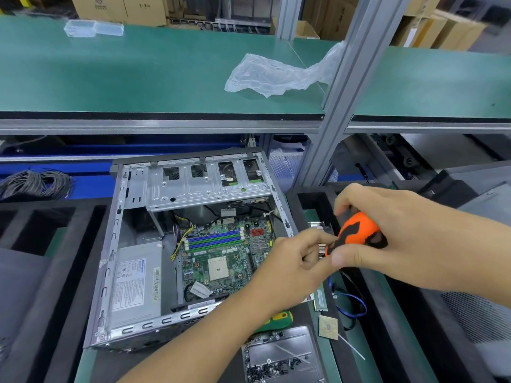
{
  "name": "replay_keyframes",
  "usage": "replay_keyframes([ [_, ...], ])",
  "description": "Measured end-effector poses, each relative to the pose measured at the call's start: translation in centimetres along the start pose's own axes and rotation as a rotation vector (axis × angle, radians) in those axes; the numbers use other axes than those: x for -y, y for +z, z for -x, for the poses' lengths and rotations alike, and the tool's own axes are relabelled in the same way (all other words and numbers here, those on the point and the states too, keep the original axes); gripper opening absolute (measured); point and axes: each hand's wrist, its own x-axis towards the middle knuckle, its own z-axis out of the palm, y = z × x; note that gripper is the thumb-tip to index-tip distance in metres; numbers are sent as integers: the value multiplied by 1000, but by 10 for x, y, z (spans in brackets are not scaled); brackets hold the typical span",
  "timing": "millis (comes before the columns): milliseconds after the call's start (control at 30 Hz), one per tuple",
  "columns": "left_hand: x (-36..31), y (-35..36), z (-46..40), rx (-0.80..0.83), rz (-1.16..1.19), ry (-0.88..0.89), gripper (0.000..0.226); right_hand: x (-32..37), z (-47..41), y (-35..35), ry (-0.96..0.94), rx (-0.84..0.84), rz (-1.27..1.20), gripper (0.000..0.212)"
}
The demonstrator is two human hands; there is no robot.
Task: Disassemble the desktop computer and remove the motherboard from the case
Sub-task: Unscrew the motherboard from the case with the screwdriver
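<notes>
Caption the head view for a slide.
Both hands, left and right, grip an orange screwdriver beside the open case, motherboard still inside.

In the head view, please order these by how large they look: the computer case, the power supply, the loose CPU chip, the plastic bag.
1. computer case
2. plastic bag
3. power supply
4. CPU chip
Bag and supply look close; the bag lies farther away.

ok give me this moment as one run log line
right hand: grips orange screwdriver | left hand: pinches at its tip | motherboard: in open case | screws in metal tray
</notes>
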Motion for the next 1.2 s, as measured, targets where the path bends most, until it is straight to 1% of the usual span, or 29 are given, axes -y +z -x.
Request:
replay_keyframes([
  [33, -1, 0, -1, -17, -1, -6, 12, 1, -1, 1, 10, -34, 56, 59],
  [67, -1, 1, -2, -32, -9, -18, 20, 2, -3, 2, 7, -62, 100, 57],
  [133, -2, 4, -3, -46, -27, -32, 29, 2, -5, 2, -17, -85, 95, 43],
  [200, -1, 4, -2, -47, -5, -24, 28, 2, -4, 1, -38, -52, 34, 28],
  [233, 0, 3, -2, -41, 12, -16, 24, 1, -3, 1, -54, -24, 11, 23],
  [333, 1, -1, 0, -15, 7, 8, 18, -1, -2, 0, -89, 18, -5, 31],
  [400, 0, -1, 0, -26, -17, 19, 5, -1, -3, -1, -64, 18, -23, 39],
  [433, 0, -1, 0, -38, -29, 14, 10, -1, -4, 0, -37, 3, -20, 47],
  [467, 1, 0, -1, -54, -38, -2, 19, -1, -4, 1, -9, -21, 7, 54],
  [500, 2, 1, -3, -66, -41, -19, 26, -1, -5, 2, 9, -45, 44, 57],
  [533, 1, 2, -3, -73, -46, -32, 29, 0, -6, 3, 13, -67, 68, 56],
  [600, 0, 2, -4, -68, -35, -40, 31, 0, -7, 4, -13, -88, 76, 42],
  [667, -1, 2, -3, -42, -2, -5, 31, 1, -7, 3, -39, -78, 35, 28],
  [700, 0, 2, -2, -36, 13, 14, 29, 1, -6, 3, -51, -62, 7, 26],
  [767, 1, 0, -1, -55, 24, 26, 19, -1, -5, 2, -77, -29, -23, 32],
  [833, 1, -1, -2, -85, 7, 25, 9, 0, -4, 1, -83, -2, -35, 32],
  [867, 0, -2, -3, -95, -4, 19, 10, 0, -5, 1, -73, -2, -35, 35],
  [933, 0, -1, -6, -112, -10, -6, 21, 2, -7, 2, -46, -51, 15, 51],
  [967, -1, -1, -7, -116, -9, -22, 27, 2, -8, 2, -42, -82, 56, 54],
  [1000, -1, -1, -8, -110, -6, -35, 29, 3, -9, 2, -47, -103, 79, 51],
  [1100, -1, -1, -6, -54, 29, -26, 36, 2, -9, 2, -68, -96, 65, 27],
  [1133, 1, -1, -5, -47, 37, -13, 36, 1, -8, 1, -71, -75, 44, 24],
  [1200, 4, 0, -4, -60, 26, 4, 23, -2, -6, -1, -73, -30, -2, 29],
])
